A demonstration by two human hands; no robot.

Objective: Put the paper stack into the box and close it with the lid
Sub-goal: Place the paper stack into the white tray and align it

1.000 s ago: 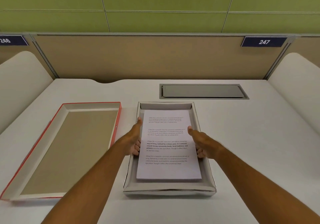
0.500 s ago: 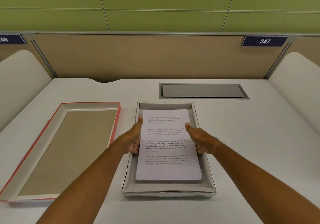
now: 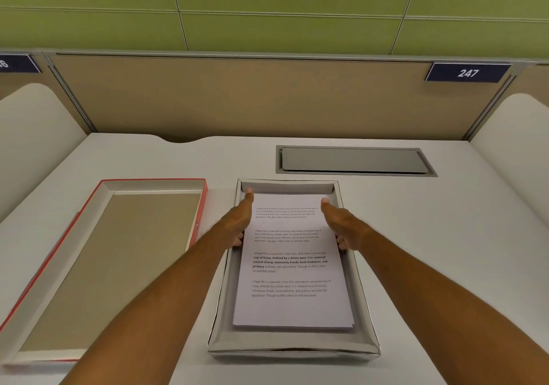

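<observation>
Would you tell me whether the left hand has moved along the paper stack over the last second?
Yes. The left hand has slid along the paper stack toward the box's far wall, its thumb now close to it.

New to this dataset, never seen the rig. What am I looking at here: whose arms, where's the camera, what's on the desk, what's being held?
There is no robot. A person wears one wide-angle camera on the head, looking forward and down, so the two bare arms are their own. On the white desk sits an open silver box, and a printed paper stack lies inside it. The left hand and right hand grip the stack's long edges near its far end, thumbs on top. Left of the box lies the red-edged lid, inside facing up, not yet used. Behind is a grey cable hatch and a partition sign reading 247.
</observation>
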